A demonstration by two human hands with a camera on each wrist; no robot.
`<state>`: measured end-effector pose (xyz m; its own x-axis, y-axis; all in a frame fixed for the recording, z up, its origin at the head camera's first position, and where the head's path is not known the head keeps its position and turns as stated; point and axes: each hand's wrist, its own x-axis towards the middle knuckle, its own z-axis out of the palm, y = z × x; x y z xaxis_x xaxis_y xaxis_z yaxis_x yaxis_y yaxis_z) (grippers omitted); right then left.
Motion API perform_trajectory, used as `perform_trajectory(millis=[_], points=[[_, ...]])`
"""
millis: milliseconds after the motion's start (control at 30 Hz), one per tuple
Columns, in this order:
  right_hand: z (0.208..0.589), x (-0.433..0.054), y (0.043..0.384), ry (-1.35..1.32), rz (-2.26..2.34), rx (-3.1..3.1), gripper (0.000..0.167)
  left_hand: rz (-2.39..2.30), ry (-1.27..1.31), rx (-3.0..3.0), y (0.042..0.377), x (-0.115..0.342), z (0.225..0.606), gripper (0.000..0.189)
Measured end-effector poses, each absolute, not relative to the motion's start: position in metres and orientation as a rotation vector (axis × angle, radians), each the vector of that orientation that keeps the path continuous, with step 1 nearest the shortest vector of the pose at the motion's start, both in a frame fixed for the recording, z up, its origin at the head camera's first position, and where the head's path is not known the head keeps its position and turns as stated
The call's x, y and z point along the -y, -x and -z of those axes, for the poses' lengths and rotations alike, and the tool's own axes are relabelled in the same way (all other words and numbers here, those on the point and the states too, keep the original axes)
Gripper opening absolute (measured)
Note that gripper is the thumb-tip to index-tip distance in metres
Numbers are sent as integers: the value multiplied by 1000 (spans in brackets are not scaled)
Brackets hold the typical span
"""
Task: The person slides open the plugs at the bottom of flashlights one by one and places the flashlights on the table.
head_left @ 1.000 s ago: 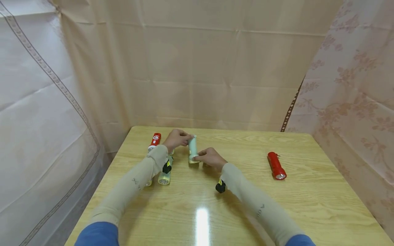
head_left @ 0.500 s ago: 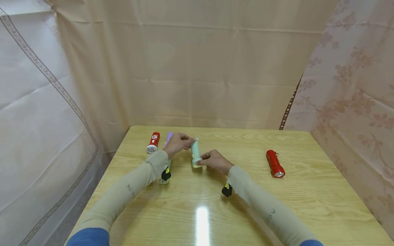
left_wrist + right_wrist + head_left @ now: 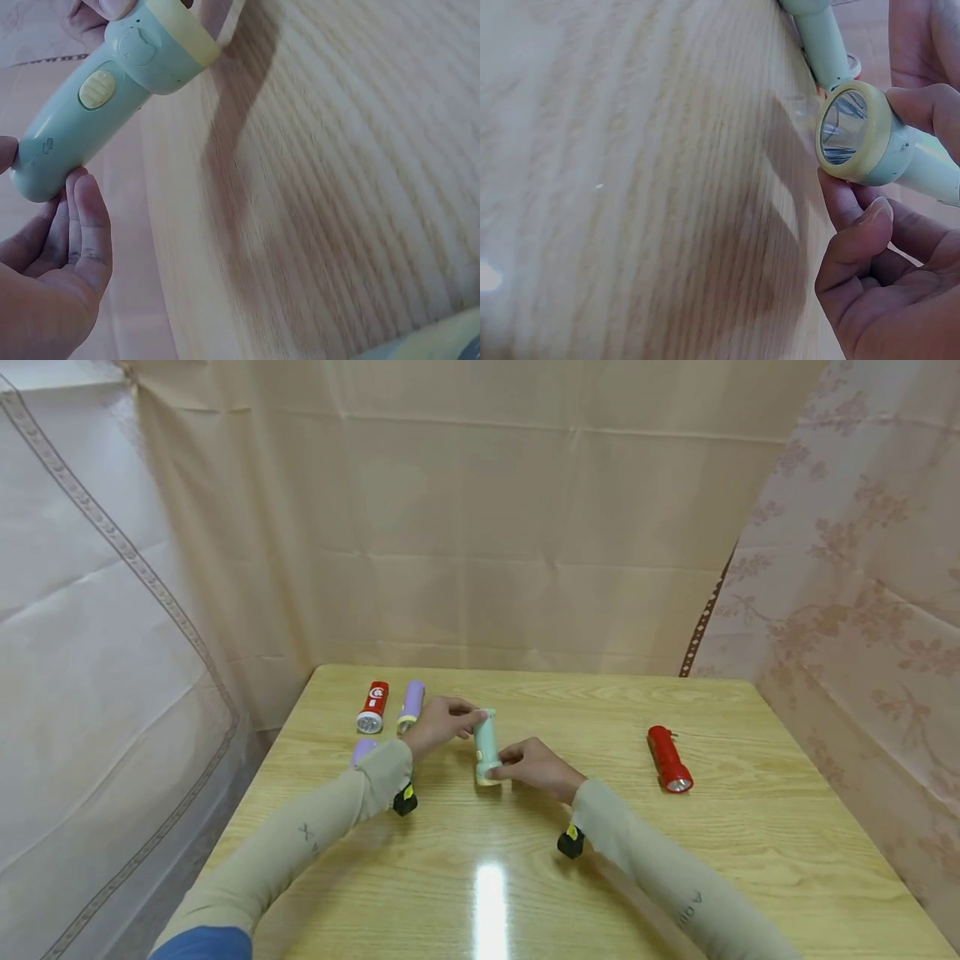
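A mint-green flashlight (image 3: 486,745) with a pale yellow rim is held between both hands near the middle of the table, its lens end toward me. My left hand (image 3: 442,725) pinches its tail end between thumb and fingers. At the head end, my right hand (image 3: 542,767) grips the flashlight's collar. The left wrist view shows its yellow slide switch (image 3: 97,89) facing up, and the right wrist view looks into the clear lens (image 3: 844,127). A shadow falls on the table beneath it.
On the left lie a red-and-white flashlight (image 3: 373,705), a purple flashlight (image 3: 412,703) and another purple one (image 3: 363,749) partly behind my left sleeve. A second mint-green flashlight (image 3: 821,41) shows in the right wrist view. A red flashlight (image 3: 670,760) lies at the right.
Both hands have moved right and toward me with the mint-green flashlight. The purple flashlights have come out from behind my left arm, which now covers the other mint-green one.
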<state>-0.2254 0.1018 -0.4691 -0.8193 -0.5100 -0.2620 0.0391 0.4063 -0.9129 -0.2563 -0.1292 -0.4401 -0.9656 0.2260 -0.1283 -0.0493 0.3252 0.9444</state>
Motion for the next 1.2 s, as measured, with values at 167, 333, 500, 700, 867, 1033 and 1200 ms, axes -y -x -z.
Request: perform_trajectory(millis=[167,333,500,700,867,1033,1200], points=[[468,-107,219,400,1410,-2156,47,-1664,-201,-2373,248,125,439,49],[469,-112,212,421,1402,-2146,48,-1650,-234,-2376,242,120,441,44],[470,-121,204,436,1391,-2139,44,-1659,-263,-2336,236,114,444,46],[470,-131,197,426,1362,-2158,44,-1644,-287,-2312,228,106,445,46],[470,-137,192,429,1359,-2157,42,-1641,-299,-2294,223,103,445,46],[474,-143,188,450,1355,-2156,39,-1628,-317,-2289,220,100,447,44],[477,-147,187,450,1348,-2162,40,-1616,-327,-2293,218,97,448,43]])
